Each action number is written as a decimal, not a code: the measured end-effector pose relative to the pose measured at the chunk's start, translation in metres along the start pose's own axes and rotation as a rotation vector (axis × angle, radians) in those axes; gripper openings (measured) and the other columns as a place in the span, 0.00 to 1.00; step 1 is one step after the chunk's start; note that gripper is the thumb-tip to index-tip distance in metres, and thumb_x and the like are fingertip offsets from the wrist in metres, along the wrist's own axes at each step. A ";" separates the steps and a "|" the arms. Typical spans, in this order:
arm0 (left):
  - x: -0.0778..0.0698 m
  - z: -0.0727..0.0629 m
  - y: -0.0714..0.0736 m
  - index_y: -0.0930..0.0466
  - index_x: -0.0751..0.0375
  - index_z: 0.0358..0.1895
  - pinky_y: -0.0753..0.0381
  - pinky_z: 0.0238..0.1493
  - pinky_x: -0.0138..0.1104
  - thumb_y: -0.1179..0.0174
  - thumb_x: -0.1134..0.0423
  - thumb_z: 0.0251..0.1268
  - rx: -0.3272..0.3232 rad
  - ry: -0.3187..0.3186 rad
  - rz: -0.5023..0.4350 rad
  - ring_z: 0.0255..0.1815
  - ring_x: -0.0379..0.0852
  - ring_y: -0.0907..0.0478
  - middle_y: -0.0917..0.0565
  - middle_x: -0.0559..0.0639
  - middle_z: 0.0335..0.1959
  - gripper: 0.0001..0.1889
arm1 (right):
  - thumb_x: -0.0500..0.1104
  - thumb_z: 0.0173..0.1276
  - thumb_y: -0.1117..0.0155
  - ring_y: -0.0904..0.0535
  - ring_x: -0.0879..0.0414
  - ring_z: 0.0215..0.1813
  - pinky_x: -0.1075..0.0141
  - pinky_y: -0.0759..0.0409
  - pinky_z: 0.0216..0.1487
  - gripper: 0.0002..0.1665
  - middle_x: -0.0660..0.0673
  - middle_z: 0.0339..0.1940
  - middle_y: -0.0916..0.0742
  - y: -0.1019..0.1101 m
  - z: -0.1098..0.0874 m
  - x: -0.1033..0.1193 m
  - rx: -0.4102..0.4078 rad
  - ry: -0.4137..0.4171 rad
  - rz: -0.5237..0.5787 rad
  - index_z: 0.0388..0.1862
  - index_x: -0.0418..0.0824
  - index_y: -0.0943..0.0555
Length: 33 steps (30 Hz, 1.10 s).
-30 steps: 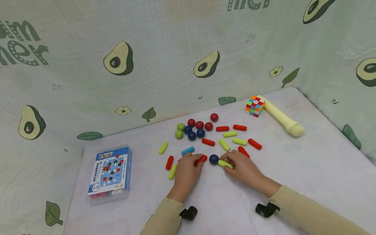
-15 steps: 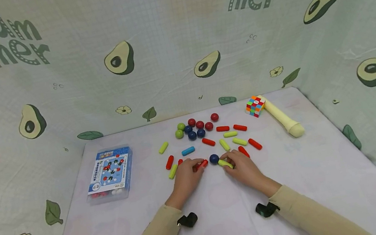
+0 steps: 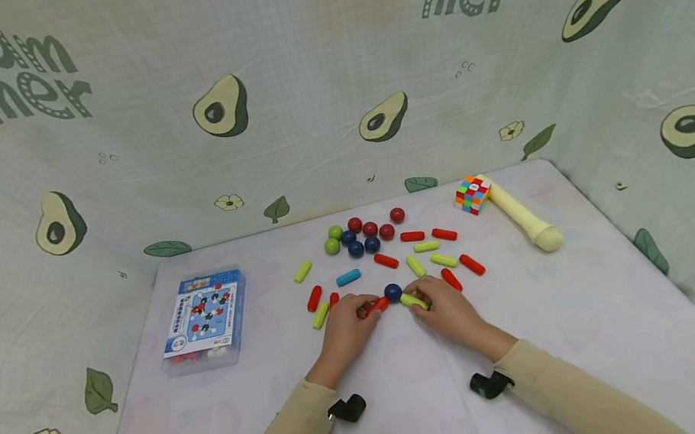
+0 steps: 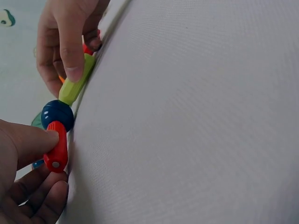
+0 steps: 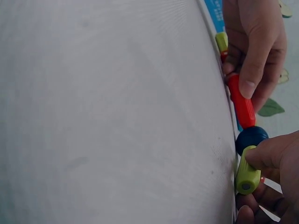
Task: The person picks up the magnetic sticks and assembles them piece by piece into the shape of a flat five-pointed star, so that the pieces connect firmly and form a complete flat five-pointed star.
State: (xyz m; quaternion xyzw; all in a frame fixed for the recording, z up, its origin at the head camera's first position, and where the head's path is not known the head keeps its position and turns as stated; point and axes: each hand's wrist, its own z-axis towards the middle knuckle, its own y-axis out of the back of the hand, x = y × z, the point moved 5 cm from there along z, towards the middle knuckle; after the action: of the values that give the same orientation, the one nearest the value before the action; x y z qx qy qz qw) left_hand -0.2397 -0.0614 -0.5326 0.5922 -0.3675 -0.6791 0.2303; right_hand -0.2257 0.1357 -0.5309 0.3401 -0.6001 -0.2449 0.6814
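My left hand [image 3: 346,326] pinches a red rod [image 4: 57,148] whose far end touches a dark blue ball [image 3: 393,293]. On the other side of that ball, my right hand [image 3: 445,306] grips a yellow-green rod [image 5: 248,172], its tip also against the ball. In the left wrist view, a pale metal dot shows on the red rod's near end. The right wrist view shows a similar dot on the yellow-green rod [image 3: 414,301]. Both hands rest low over the cloth, and the fingers hide parts of both rods.
Beyond the hands lie several loose red rods [image 3: 386,261] and yellow-green rods [image 3: 443,261], and one blue rod [image 3: 348,277]. Red balls [image 3: 370,229], green balls [image 3: 332,246] and blue balls [image 3: 355,249] cluster farther back. A boxed set [image 3: 204,322] lies left; a puzzle cube [image 3: 472,195] and cream stick [image 3: 524,217] lie right.
The left hand's red rod has moved right until it meets the blue ball. The ball and the yellow-green rod have shifted slightly left.
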 end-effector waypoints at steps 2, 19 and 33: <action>0.000 0.000 0.000 0.12 0.52 0.52 0.23 0.37 0.30 0.29 0.58 0.65 -0.001 -0.001 -0.009 0.35 0.40 0.26 0.21 0.42 0.34 0.13 | 0.41 0.67 0.28 0.27 0.56 0.39 0.64 0.24 0.40 0.17 0.52 0.37 0.21 -0.001 0.001 0.000 -0.006 0.003 -0.002 0.54 0.46 0.16; -0.001 0.002 -0.004 0.12 0.55 0.46 0.24 0.35 0.29 0.29 0.57 0.65 -0.049 -0.002 -0.010 0.33 0.39 0.27 0.22 0.42 0.32 0.10 | 0.41 0.65 0.25 0.25 0.58 0.38 0.64 0.22 0.40 0.18 0.52 0.36 0.20 -0.004 0.001 0.006 0.003 0.014 0.009 0.54 0.45 0.15; -0.005 0.016 -0.011 0.19 0.51 0.64 0.24 0.36 0.27 0.34 0.50 0.70 -0.023 -0.015 -0.034 0.36 0.39 0.27 0.17 0.43 0.44 0.22 | 0.43 0.66 0.26 0.26 0.60 0.36 0.64 0.24 0.39 0.17 0.53 0.35 0.19 -0.007 0.003 0.005 0.000 0.030 -0.010 0.53 0.47 0.15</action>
State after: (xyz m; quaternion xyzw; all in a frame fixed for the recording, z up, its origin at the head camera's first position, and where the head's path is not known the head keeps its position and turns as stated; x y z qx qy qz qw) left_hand -0.2528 -0.0477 -0.5373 0.5906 -0.3511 -0.6916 0.2226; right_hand -0.2274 0.1268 -0.5324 0.3466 -0.5882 -0.2432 0.6890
